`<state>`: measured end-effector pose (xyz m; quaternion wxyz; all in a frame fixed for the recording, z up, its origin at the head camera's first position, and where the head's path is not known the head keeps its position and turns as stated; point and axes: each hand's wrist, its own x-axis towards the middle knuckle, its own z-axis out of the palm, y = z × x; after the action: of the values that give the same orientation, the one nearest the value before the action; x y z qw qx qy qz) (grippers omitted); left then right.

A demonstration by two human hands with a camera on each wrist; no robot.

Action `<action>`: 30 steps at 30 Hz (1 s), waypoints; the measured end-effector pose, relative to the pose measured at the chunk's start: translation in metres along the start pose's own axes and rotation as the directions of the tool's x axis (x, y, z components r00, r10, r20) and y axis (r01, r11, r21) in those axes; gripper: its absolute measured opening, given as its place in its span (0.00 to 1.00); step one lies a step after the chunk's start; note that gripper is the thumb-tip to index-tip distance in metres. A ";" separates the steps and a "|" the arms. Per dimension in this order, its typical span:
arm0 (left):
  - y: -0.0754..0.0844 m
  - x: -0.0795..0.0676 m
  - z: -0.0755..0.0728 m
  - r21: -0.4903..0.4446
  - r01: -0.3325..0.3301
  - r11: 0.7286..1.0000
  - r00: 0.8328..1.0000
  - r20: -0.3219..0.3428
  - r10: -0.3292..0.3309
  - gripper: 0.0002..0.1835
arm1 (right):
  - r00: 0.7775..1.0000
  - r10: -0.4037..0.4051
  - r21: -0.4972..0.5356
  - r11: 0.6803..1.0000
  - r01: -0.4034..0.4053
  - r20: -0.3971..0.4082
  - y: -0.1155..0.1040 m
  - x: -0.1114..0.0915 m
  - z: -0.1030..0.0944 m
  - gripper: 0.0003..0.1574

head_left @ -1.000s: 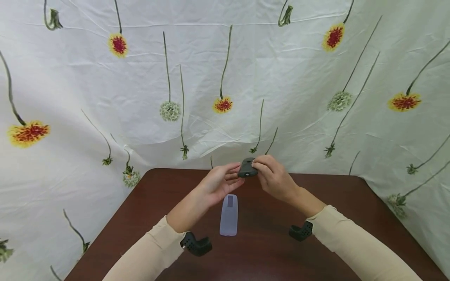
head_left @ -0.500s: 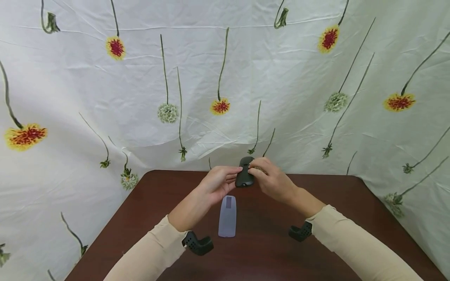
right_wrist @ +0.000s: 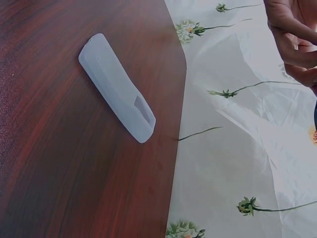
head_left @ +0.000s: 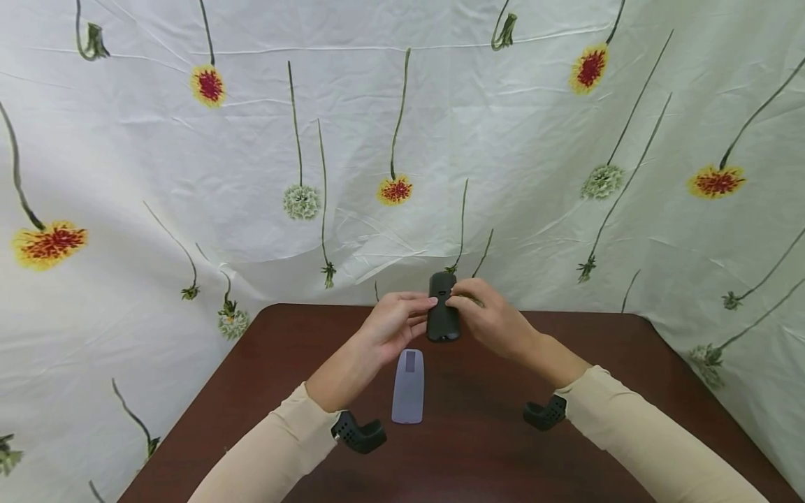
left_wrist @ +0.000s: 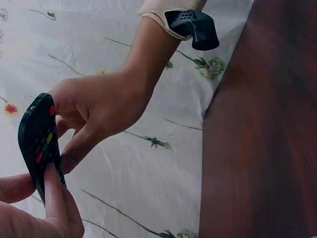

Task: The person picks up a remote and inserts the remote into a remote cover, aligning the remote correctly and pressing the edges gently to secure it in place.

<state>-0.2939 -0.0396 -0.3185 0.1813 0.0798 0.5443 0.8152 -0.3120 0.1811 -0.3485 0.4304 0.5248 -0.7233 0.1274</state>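
Observation:
A black remote control (head_left: pixel 443 314) is held up above the far part of the table, its plain back with a small notch facing up in the head view. My left hand (head_left: pixel 393 325) grips its left edge between thumb and fingers. On the right edge, my right hand (head_left: pixel 497 321) pinches it with curled fingers. Coloured buttons show on the remote's underside in the left wrist view, where both hands touch it. Below the hands lies a pale translucent remote cover (head_left: pixel 408 391), flat on the table, with a rectangular opening near one end. The right wrist view also catches this cover (right_wrist: pixel 114 84).
The dark reddish-brown wooden table (head_left: pixel 478 433) has rounded far corners. Behind and beside it hangs a white cloth (head_left: pixel 503 140) printed with flowers. A black strap mount (head_left: pixel 358 433) sits on the left wrist, and another black mount (head_left: pixel 544 413) on the right.
The remote has tilted from nearly end-on to showing its full back, turned upright in view. My left thumb has come onto its back. The cover stays in place on the table.

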 end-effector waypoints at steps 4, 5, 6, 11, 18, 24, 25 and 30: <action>0.000 0.000 -0.002 0.026 -0.015 1.000 1.000 -0.011 0.015 0.24 | 0.998 0.056 -0.008 0.998 -0.056 -0.034 -0.003 0.001 0.000 0.19; 0.000 0.000 -0.002 0.032 -0.019 0.999 1.000 -0.013 0.019 0.24 | 0.996 0.076 -0.006 0.997 -0.076 -0.045 -0.004 0.002 0.001 0.23; 0.000 0.000 -0.002 0.040 -0.025 0.999 1.000 -0.011 0.026 0.24 | 0.994 0.094 0.005 0.996 -0.094 -0.056 -0.005 0.002 0.001 0.26; -0.001 0.001 -0.003 0.083 -0.064 0.994 0.998 0.015 0.063 0.23 | 0.977 0.192 0.110 0.977 -0.182 -0.087 -0.010 0.003 0.001 0.29; -0.001 0.002 -0.003 0.151 -0.114 0.982 0.993 0.028 0.111 0.22 | 0.930 0.357 0.285 0.903 -0.320 -0.085 -0.017 0.006 -0.002 0.30; 0.001 0.002 -0.003 0.191 -0.162 0.968 0.987 0.054 0.154 0.22 | 0.868 0.494 0.411 0.803 -0.432 -0.054 -0.022 0.009 -0.005 0.32; 0.001 0.002 -0.004 0.198 -0.170 0.965 0.985 0.057 0.161 0.21 | 0.854 0.518 0.428 0.782 -0.452 -0.045 -0.023 0.009 -0.005 0.33; 0.001 0.001 -0.005 0.235 -0.198 0.952 0.980 0.062 0.188 0.21 | 0.761 0.648 0.539 0.633 -0.555 0.023 -0.031 0.013 -0.007 0.34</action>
<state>-0.2969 -0.0439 -0.3192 0.1003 0.1698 0.6247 0.7556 -0.2828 0.1638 -0.3428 0.2669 0.3341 -0.7546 0.4977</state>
